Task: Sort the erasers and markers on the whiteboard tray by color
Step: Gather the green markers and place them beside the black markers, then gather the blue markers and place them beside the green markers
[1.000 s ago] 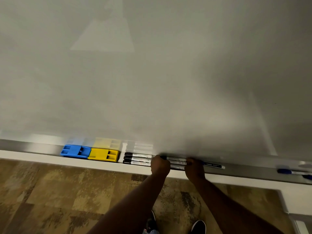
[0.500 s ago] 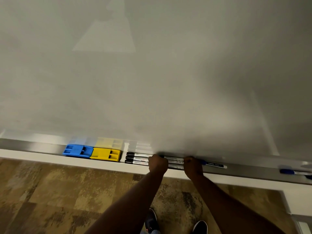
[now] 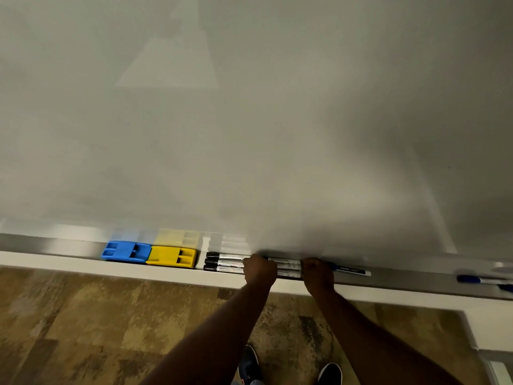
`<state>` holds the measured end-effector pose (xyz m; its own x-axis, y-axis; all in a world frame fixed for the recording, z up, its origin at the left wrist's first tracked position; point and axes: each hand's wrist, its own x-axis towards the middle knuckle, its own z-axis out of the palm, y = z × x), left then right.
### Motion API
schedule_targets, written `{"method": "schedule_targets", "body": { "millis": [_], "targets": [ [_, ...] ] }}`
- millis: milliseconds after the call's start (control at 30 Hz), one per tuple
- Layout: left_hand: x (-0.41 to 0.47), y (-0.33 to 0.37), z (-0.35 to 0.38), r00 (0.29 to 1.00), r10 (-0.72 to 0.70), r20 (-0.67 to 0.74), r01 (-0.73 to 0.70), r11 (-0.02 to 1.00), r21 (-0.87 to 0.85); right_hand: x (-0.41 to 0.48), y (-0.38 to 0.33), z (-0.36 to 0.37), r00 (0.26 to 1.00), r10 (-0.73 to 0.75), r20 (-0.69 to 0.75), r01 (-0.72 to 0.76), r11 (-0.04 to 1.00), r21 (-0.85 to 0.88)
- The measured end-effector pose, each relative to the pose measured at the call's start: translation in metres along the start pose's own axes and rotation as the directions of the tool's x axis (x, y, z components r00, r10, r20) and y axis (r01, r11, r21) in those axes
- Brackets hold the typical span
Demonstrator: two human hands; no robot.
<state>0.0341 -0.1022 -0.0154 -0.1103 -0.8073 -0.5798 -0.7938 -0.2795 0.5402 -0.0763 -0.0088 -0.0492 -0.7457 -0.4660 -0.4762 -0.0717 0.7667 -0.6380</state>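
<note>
On the metal whiteboard tray (image 3: pixel 63 245) a blue eraser (image 3: pixel 125 252) lies left of a yellow eraser (image 3: pixel 172 257), the two touching. Right of them three black-capped markers (image 3: pixel 226 263) lie stacked side by side. My left hand (image 3: pixel 260 270) rests closed over their middle. My right hand (image 3: pixel 318 273) is closed over the right ends of that bundle. A blue-capped marker (image 3: pixel 351 270) sticks out to the right from under my right hand. Another blue marker (image 3: pixel 477 280) lies far right on the tray.
The whiteboard (image 3: pixel 249 120) fills the upper view. A white ledge (image 3: pixel 83 266) runs below the tray. Patterned brown carpet (image 3: pixel 83 323) and my two dark shoes (image 3: pixel 249 365) are underneath. A white frame corner (image 3: pixel 483 329) stands at the lower right.
Both hands have slid a little to the left along the tray with the black markers. The erasers and far-right blue marker have not moved.
</note>
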Motion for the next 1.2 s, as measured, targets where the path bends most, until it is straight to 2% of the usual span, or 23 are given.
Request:
{"method": "schedule_targets", "body": {
  "millis": [200,367,433,567,633,733,833,967,1067,1200],
  "targets": [
    [-0.007,0.002,0.003,0.999,0.012,-0.045,-0.012,1.0,0.001,-0.003,0.01,-0.014,0.987,-0.088,-0.135,0.092,0.996,0.023],
    [-0.025,-0.005,0.016,0.991,0.107,-0.081,-0.114,0.99,-0.081,-0.006,0.023,-0.034,0.959,-0.116,-0.258,0.132,0.99,0.049],
    [-0.035,-0.008,0.025,0.985,0.168,-0.044,-0.173,0.976,-0.132,-0.009,0.03,-0.042,0.948,-0.145,-0.284,0.151,0.989,-0.001],
    [-0.055,-0.01,0.045,0.956,0.284,0.074,-0.277,0.956,-0.094,-0.014,0.043,-0.059,0.93,-0.211,-0.302,0.178,0.975,-0.134],
    [-0.06,-0.01,0.052,0.938,0.316,0.14,-0.31,0.948,-0.069,-0.016,0.051,-0.067,0.925,-0.256,-0.282,0.193,0.953,-0.231],
    [-0.061,-0.007,0.059,0.91,0.35,0.22,-0.353,0.935,-0.028,-0.019,0.062,-0.075,0.957,-0.237,-0.168,0.16,0.913,-0.377],
    [-0.062,-0.006,0.063,0.903,0.359,0.238,-0.369,0.93,-0.003,-0.019,0.071,-0.081,0.958,-0.276,-0.072,0.193,0.811,-0.553],
    [-0.061,-0.006,0.068,0.9,0.365,0.236,-0.379,0.925,0.015,-0.01,0.069,-0.091,0.953,-0.303,-0.024,0.212,0.718,-0.664],
    [-0.06,-0.006,0.07,0.904,0.353,0.24,-0.372,0.927,0.037,-0.004,0.068,-0.096,0.953,-0.304,0.003,0.23,0.715,-0.66],
    [-0.06,0.002,0.077,0.891,0.37,0.262,-0.39,0.92,0.027,-0.008,0.072,-0.097,0.934,-0.324,-0.149,0.232,0.869,-0.438]
  ]
}}
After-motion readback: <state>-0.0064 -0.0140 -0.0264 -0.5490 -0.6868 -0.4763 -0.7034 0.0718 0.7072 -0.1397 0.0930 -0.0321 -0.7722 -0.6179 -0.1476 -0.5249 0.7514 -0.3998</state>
